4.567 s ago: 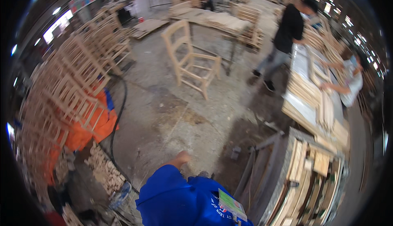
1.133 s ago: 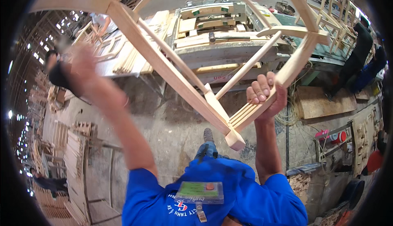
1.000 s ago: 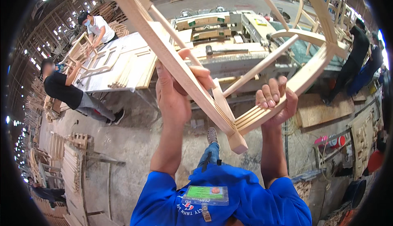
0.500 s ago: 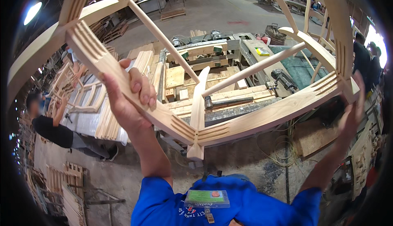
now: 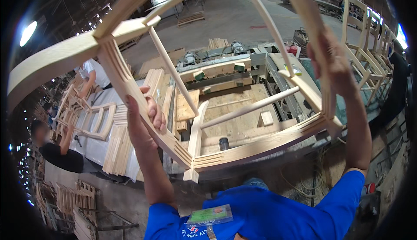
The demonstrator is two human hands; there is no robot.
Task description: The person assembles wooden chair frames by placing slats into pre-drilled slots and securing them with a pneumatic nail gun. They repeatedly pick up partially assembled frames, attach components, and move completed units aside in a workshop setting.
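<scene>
A pale, unfinished wooden chair frame (image 5: pixel 265 156) with curved rails, round stretchers and grooved joints is held up in front of me, tilted. My left hand (image 5: pixel 147 120) is wrapped round its left rail, the thumb on the near side. Higher up on the right, my right hand (image 5: pixel 336 64) grips a curved upright of the frame; it is slightly blurred. One corner post (image 5: pixel 196 135) of the frame points down toward my chest. Past the front rail, the black head of a hammer (image 5: pixel 223 143) shows on the workbench, its handle hidden.
A clamping bench (image 5: pixel 217 70) with wooden blocks stands below the frame. Long slats (image 5: pixel 117 153) are stacked to the left, near a person in black (image 5: pixel 65 155) and another in white. Assembled chairs (image 5: pixel 365 53) line the right, beside a person in dark clothes (image 5: pixel 395 83).
The frame has turned and shifted to the left and down at its near corner. My right hand has moved from the right corner up to the curved upright. My left hand keeps its hold.
</scene>
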